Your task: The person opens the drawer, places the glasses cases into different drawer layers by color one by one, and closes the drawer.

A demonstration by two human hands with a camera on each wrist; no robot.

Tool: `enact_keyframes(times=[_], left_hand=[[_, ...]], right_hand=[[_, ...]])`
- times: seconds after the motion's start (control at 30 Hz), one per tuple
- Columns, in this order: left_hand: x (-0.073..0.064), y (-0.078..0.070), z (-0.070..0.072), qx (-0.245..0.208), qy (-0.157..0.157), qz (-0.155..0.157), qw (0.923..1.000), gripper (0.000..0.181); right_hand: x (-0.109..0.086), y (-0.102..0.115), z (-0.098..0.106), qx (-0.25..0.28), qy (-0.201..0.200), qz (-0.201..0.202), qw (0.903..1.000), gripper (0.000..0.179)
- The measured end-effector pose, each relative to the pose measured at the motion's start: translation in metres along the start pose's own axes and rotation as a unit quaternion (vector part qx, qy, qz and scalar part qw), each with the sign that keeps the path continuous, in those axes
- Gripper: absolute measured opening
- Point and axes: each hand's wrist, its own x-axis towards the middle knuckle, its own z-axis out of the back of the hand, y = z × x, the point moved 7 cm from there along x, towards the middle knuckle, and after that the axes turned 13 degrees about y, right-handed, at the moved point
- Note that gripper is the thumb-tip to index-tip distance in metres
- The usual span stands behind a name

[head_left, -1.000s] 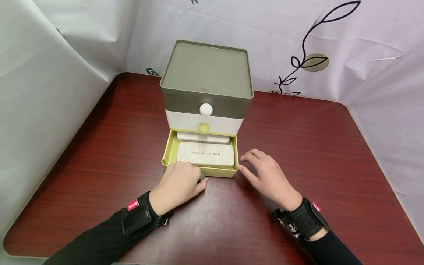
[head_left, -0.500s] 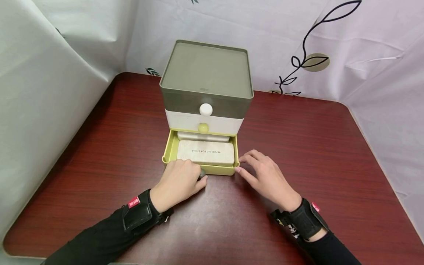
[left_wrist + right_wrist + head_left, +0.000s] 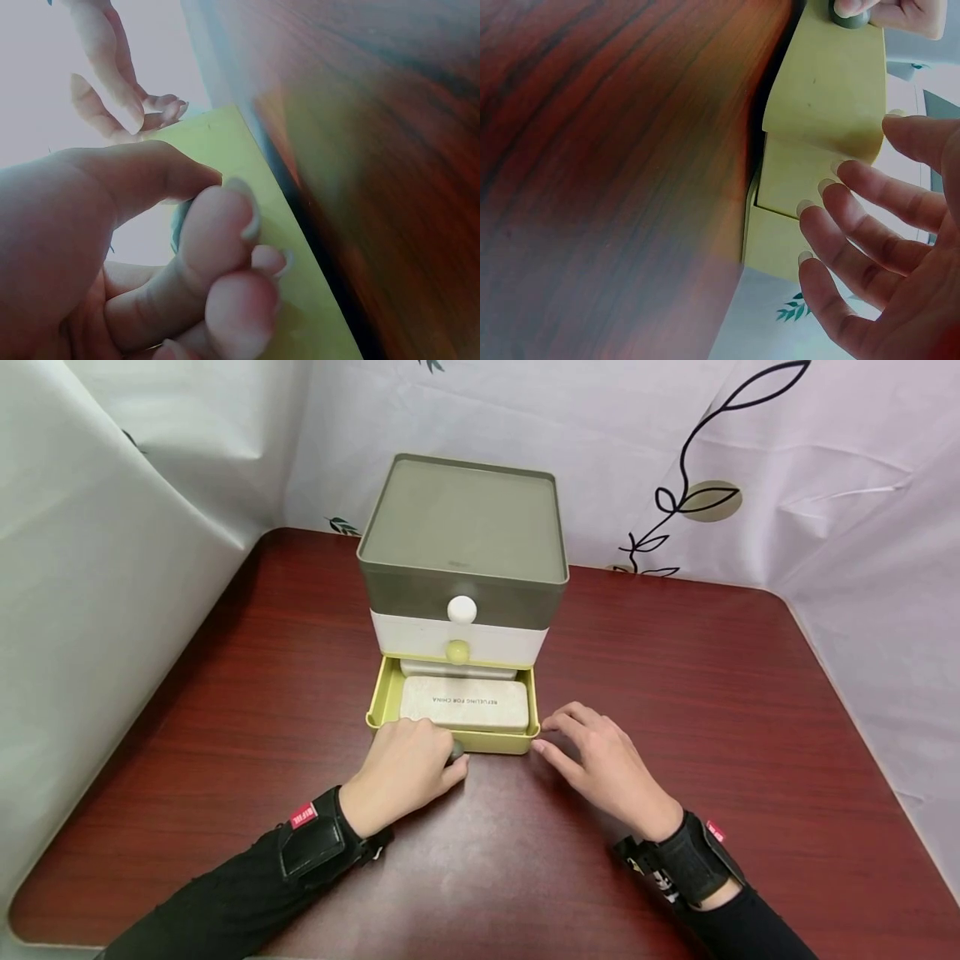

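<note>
My left hand (image 3: 408,768) pinches the dark round knob (image 3: 849,16) on the front of the yellow-green bottom drawer (image 3: 495,742), which stands partly pulled out. Thumb and curled fingers come round the knob in the left wrist view. Inside the drawer lies a cream oblong case (image 3: 465,703) printed "REFUELING FOR CHINA", upside down from here. Behind it a second pale case (image 3: 457,669) shows only in part under the unit. My right hand (image 3: 603,760) is at the drawer's right front corner, fingers spread and loosely bent, fingertips right at the side wall, holding nothing.
Above the drawer rise a white middle drawer (image 3: 495,642) with a yellow-green knob (image 3: 457,651) and a grey-green top drawer (image 3: 405,594) with a white knob (image 3: 462,609). The unit stands on a dark red wooden table (image 3: 675,677). White patterned cloth (image 3: 615,435) hangs behind.
The bottom drawer has slid slightly inward, with the left hand moving along on its knob. The right hand has stayed almost still beside the corner.
</note>
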Motion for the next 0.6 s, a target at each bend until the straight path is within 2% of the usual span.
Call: enact_keyframes(times=[0.6], left_hand=[[0.0055,0.0034,0.0011,-0.004,0.006,0.008,0.9999,0.048]], right_hand=[[-0.0013,-0.0013,-0.0007,0.007,0.011,-0.010,0.9999,0.019]])
